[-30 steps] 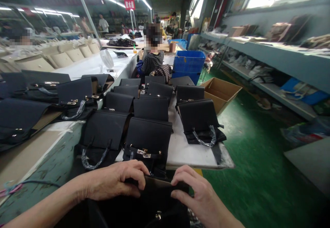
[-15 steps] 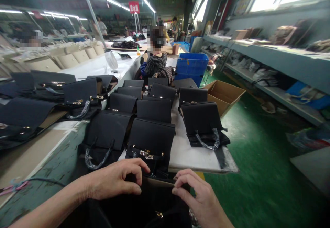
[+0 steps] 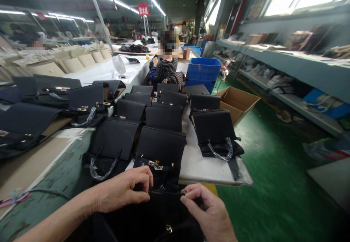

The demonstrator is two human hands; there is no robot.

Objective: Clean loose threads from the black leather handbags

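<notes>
A black handbag (image 3: pixel 155 216) lies close in front of me at the bottom of the view, dark and partly cut off, with a small gold-coloured metal fitting (image 3: pixel 168 229) on it. My left hand (image 3: pixel 125 187) is closed at its upper edge, thumb and curled fingers on the material. On the right end of that same edge, my right hand (image 3: pixel 206 205) pinches between thumb and forefinger. Just beyond my hands stands another black handbag (image 3: pixel 162 143) with a gold clasp. To its left is one with a plastic-wrapped handle (image 3: pixel 104 172).
Several more black bags cover the white table (image 3: pixel 207 169) and the left bench (image 3: pixel 51 183). An open cardboard box (image 3: pixel 237 101) and a blue bin (image 3: pixel 203 70) stand beyond. A person in a striped top (image 3: pixel 165 69) sits ahead. Shelving (image 3: pixel 300 65) lines the right wall.
My left fingers have curled in closer to the thumb. The right hand has shifted slightly left along the edge. The brown strip between my hands no longer shows.
</notes>
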